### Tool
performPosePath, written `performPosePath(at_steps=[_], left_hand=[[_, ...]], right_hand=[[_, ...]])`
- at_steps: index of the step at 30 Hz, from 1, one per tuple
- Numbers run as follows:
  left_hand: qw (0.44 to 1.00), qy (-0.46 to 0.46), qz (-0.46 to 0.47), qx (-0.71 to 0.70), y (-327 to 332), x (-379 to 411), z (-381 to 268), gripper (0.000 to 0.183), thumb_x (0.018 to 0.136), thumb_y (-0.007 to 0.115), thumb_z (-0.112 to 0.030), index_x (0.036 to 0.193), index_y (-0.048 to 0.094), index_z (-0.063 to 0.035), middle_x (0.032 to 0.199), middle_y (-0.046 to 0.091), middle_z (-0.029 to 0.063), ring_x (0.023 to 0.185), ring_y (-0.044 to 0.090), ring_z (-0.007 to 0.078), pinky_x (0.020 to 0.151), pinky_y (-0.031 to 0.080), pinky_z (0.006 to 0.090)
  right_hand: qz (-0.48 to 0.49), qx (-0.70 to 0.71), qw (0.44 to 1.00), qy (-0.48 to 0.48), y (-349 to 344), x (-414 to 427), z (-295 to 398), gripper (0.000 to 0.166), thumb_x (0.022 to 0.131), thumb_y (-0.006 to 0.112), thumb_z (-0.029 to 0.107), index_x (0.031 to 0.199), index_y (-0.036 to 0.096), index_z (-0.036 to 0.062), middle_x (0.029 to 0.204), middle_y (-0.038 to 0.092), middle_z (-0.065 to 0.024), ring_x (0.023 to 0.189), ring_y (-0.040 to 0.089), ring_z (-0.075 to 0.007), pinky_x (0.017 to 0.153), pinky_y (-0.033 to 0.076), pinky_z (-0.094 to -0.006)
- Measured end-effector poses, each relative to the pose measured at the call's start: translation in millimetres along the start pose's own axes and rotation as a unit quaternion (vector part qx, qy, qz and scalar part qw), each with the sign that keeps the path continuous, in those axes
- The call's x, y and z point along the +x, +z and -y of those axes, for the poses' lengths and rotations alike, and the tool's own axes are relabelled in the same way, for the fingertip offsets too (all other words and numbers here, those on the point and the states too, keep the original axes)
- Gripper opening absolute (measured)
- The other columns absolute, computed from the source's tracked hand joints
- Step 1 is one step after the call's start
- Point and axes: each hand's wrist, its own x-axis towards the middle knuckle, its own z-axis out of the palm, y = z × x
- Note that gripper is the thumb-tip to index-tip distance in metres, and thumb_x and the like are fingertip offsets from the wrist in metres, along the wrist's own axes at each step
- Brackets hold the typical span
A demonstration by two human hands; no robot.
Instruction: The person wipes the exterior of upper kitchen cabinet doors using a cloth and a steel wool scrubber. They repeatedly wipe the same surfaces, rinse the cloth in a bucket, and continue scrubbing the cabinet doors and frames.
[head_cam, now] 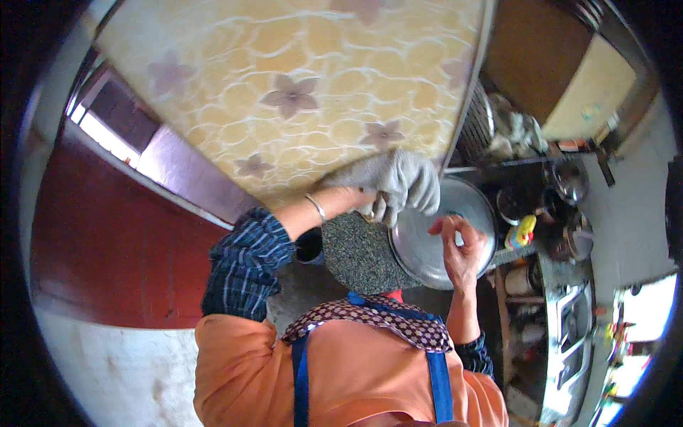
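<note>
A grey knitted cloth (400, 184), perhaps a work glove, covers the fingers of my left hand (365, 198). Whether it is worn or held, I cannot tell. A bracelet circles that wrist, in front of a yellow panel with a flower pattern (291, 96). Over a large round metal lid (421, 261) is my right hand (464, 240), bare, its fingers curled. A small white patch shows between those fingers; the picture does not settle whether they grip something or touch the lid. A speckled stone slab (363, 251) lies between my body and the lid.
To the right stand a yellow bottle with a red part (520, 232) and several dark pots (568, 184). A metal sink (573, 331) is set into the counter at the lower right. A dark red panel (122, 229) fills the left side.
</note>
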Motion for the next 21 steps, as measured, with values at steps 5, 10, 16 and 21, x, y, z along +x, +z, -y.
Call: performPosePath(at_steps=[5,10,16,21], left_hand=[[0.993,-0.094,0.03,-0.059,20,-58,14,0.042,0.084,0.056,-0.042,0.111,0.06,-0.0107,0.11,0.061,0.0111,0.108,0.054,0.0244,0.096,0.04,0.0342],[0.954,-0.279,0.113,0.005,-19,-106,18,0.047,0.084,0.054,-0.047,0.115,0.058,-0.0126,0.115,0.06,0.0089,0.111,0.054,0.0236,0.096,0.04,0.0329],[0.885,-0.414,0.197,0.082,-96,-148,33,0.051,0.084,0.054,-0.048,0.121,0.055,-0.0132,0.123,0.056,0.0084,0.115,0.051,0.0248,0.098,0.039,0.0337],[0.945,-0.29,-0.025,0.151,-153,-110,16,0.048,0.084,0.055,-0.044,0.121,0.056,-0.0118,0.123,0.056,0.0111,0.116,0.05,0.0277,0.1,0.037,0.0367]], right_hand=[[-0.001,0.037,0.999,0.031,2,-4,-1,0.023,0.089,0.051,0.004,0.07,0.061,-0.0035,0.067,0.063,-0.0064,0.063,0.056,-0.0103,0.061,0.044,-0.0242],[0.028,0.046,0.998,0.02,1,4,-4,0.024,0.09,0.051,0.007,0.071,0.061,-0.003,0.067,0.063,-0.0067,0.063,0.057,-0.0109,0.061,0.045,-0.0248],[0.06,0.085,0.995,-0.003,12,23,-7,0.021,0.089,0.053,0.006,0.072,0.062,-0.0028,0.067,0.064,-0.0069,0.062,0.057,-0.0115,0.062,0.045,-0.0249],[0.085,0.082,0.992,-0.044,24,43,21,0.017,0.088,0.053,0.003,0.075,0.062,-0.0023,0.068,0.064,-0.007,0.065,0.059,-0.0115,0.063,0.046,-0.0245]])
